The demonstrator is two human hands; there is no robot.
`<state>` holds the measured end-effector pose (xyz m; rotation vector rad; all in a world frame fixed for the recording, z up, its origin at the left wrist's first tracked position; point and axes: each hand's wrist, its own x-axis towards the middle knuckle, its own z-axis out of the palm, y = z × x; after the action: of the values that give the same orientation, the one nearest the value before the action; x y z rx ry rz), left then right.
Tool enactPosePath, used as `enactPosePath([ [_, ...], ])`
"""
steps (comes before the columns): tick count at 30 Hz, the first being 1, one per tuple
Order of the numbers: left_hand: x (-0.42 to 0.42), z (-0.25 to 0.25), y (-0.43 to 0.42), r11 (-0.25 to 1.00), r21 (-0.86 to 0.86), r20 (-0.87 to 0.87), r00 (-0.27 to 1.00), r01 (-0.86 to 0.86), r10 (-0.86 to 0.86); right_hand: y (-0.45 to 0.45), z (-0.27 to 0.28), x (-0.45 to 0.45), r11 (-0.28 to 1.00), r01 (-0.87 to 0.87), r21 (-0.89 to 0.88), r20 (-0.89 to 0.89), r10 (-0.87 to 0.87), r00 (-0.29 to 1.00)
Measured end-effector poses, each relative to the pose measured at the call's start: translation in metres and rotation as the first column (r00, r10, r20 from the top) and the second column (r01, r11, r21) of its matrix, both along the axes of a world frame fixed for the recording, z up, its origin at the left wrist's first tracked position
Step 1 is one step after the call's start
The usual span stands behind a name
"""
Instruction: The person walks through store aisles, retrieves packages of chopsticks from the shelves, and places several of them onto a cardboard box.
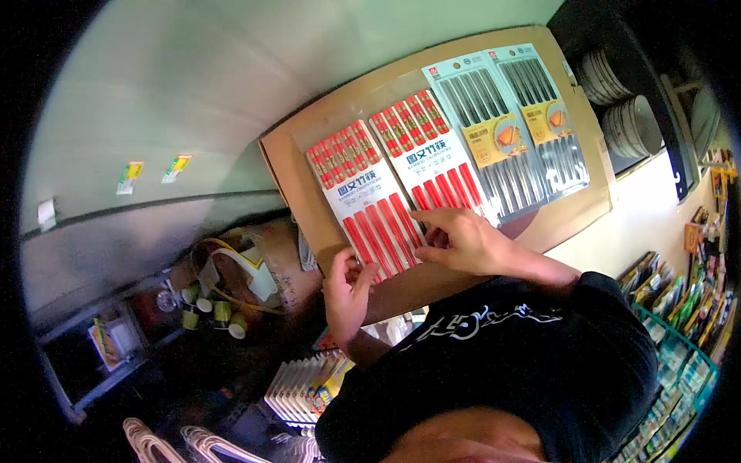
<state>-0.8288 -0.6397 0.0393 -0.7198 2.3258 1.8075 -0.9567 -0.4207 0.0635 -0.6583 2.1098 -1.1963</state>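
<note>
Left hand [345, 297] pinched on chopstick pack [360, 185], right hand [469, 242] parted at its edge, over cardboard box [310, 224], plates [634, 127] nearby

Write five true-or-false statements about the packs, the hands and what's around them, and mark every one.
1. Four packs lie side by side on the cardboard. True.
2. The red packs lie to the right of the dark-topped ones. False: the two red packs are on the left, the two dark-topped packs on the right.
3. The left hand is at the lower end of the leftmost red pack. True.
4. The right hand is up at the rightmost pack. False: the right hand is by the lower part of the red packs.
5. Stacked dishes stand beyond the cardboard's right side. True.
</note>
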Motion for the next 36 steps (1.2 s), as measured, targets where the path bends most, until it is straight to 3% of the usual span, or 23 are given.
enactPosePath([
  [4,-0.003,0.007,-0.004,0.996,-0.084,0.145,0.989,0.035,-0.022,0.011,-0.001,0.008,0.991,-0.041,-0.129,-0.14,0.023,0.99],
  [5,-0.002,0.008,-0.007,0.995,-0.083,0.188,0.981,0.058,-0.042,0.014,0.003,0.012,0.99,-0.031,-0.139,-0.074,0.021,0.997],
  [8,0.008,0.016,-0.007,0.867,-0.456,0.191,0.973,0.203,-0.127,0.035,0.02,0.021,0.982,-0.004,-0.189,0.085,0.02,0.996],
  [10,0.014,0.016,0.0,0.823,-0.548,0.144,0.986,0.149,-0.083,0.054,0.024,0.035,0.962,0.037,-0.269,0.175,0.011,0.984],
  [12,0.017,0.03,0.02,0.736,-0.662,0.115,0.989,0.143,-0.089,0.077,0.023,0.052,0.975,0.023,-0.221,0.068,-0.008,0.998],
  [14,0.021,0.037,0.051,0.739,-0.625,0.156,0.968,0.252,-0.199,0.103,0.016,0.079,0.984,0.035,-0.176,-0.067,-0.047,0.997],
  [16,0.03,0.031,0.079,0.757,-0.534,0.157,0.924,0.377,-0.35,0.138,0.013,0.11,0.984,0.011,-0.18,-0.054,-0.021,0.998],
  [17,0.035,0.026,0.092,0.756,-0.455,0.157,0.877,0.472,-0.453,0.158,0.014,0.127,0.985,-0.003,-0.172,-0.078,-0.01,0.997],
  [22,0.05,0.02,0.19,0.544,-0.498,0.103,0.669,0.675,-0.736,0.263,-0.008,0.232,0.991,0.13,-0.032,-0.13,-0.133,0.983],
  [25,0.053,0.014,0.253,0.316,-0.581,0.152,0.481,0.75,-0.863,0.32,-0.031,0.306,0.907,0.419,0.029,-0.141,-0.412,0.9],
  [32,0.092,0.015,0.44,-0.165,-0.6,0.124,-0.113,0.783,-0.986,0.402,-0.029,0.483,0.485,0.866,0.12,-0.008,-0.872,0.49],
  [35,0.125,0.027,0.523,-0.411,-0.637,0.192,-0.382,0.653,-0.904,0.42,-0.049,0.542,0.181,0.982,0.059,-0.181,-0.965,0.189],
  [36,0.137,0.032,0.549,-0.479,-0.627,0.217,-0.453,0.614,-0.865,0.422,-0.053,0.559,0.097,0.995,0.019,-0.164,-0.982,0.099],
])
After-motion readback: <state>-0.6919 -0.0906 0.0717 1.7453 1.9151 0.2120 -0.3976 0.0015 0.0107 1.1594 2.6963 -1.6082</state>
